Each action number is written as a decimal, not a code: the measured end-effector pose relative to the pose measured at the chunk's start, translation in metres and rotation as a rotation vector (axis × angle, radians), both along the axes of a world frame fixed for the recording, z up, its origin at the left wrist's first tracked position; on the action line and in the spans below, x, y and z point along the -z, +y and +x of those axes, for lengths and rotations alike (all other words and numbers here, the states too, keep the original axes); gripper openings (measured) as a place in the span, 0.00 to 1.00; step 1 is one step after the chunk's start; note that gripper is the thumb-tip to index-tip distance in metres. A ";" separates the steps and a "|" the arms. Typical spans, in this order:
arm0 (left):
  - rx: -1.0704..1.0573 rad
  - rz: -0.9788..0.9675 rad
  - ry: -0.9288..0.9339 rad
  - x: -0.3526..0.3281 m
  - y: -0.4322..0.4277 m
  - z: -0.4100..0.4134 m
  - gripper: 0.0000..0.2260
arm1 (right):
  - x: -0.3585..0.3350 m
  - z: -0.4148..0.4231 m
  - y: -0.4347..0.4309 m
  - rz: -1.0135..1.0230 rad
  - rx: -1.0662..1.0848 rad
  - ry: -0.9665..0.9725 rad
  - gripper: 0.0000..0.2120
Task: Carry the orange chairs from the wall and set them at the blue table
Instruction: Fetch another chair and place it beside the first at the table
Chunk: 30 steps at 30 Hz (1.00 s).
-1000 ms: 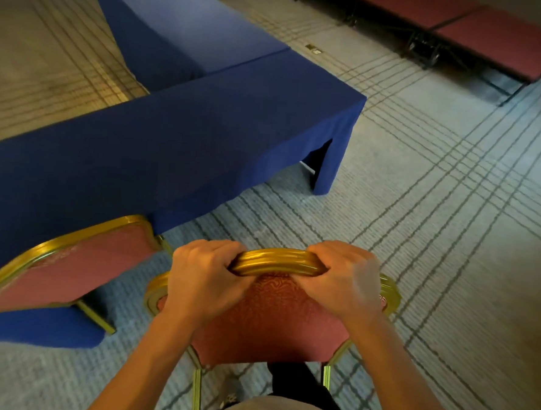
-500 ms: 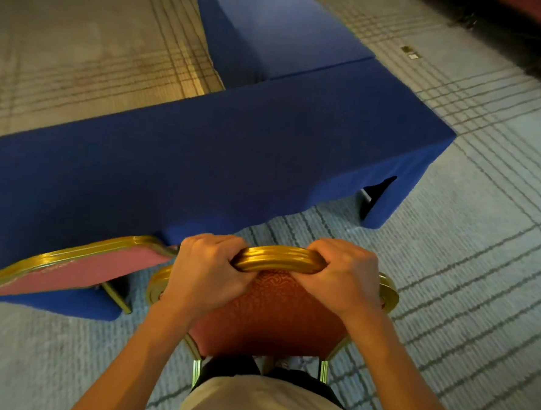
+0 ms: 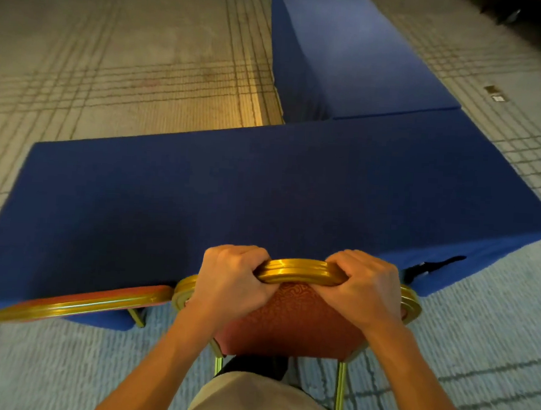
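Observation:
An orange chair (image 3: 290, 326) with a gold frame stands right in front of me, its back facing me and its seat hidden under the blue table (image 3: 264, 185). My left hand (image 3: 229, 281) and my right hand (image 3: 365, 290) both grip the gold top rail of its back. A second orange chair (image 3: 79, 299) is tucked at the table just to the left, its back touching or nearly touching the one I hold.
A second blue-clothed table (image 3: 345, 51) runs away from the near one at a right angle. Striped carpet (image 3: 482, 344) lies all around. A small floor box (image 3: 494, 93) sits at the right. My legs are behind the chair.
The view has swung left and closer to the table. The chair in my hands has moved up against the table edge beside the other chair. Both hands kept their grip.

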<state>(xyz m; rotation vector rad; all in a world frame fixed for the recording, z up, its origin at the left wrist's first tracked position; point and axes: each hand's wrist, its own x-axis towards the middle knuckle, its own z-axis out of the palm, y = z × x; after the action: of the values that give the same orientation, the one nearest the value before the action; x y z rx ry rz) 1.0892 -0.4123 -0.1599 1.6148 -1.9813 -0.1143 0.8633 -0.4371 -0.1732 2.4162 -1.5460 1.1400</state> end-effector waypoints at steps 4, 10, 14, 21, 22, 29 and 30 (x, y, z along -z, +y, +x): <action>-0.014 0.007 0.009 0.007 -0.046 0.011 0.15 | 0.005 0.012 -0.051 0.033 -0.004 0.009 0.18; -0.066 0.007 0.010 0.014 -0.094 0.016 0.16 | 0.010 0.017 -0.110 0.070 -0.084 0.071 0.17; -0.136 0.024 0.017 0.018 -0.113 0.015 0.16 | 0.011 0.020 -0.139 0.088 -0.154 0.082 0.16; -0.237 0.098 0.033 0.053 -0.112 0.009 0.18 | 0.042 0.021 -0.156 0.251 -0.267 0.119 0.15; -0.252 0.101 0.040 0.053 -0.112 0.010 0.18 | 0.044 0.023 -0.158 0.265 -0.277 0.120 0.15; -0.270 0.143 0.044 0.049 -0.113 0.009 0.18 | 0.040 0.024 -0.162 0.390 -0.291 0.195 0.16; -0.278 0.155 0.043 0.050 -0.111 0.008 0.18 | 0.041 0.023 -0.161 0.404 -0.293 0.202 0.16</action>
<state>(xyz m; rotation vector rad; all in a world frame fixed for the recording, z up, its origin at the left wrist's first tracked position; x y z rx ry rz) 1.0970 -0.5230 -0.2102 1.9527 -1.7327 -0.1966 0.8863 -0.5977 -0.2138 2.9892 -1.5138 0.6250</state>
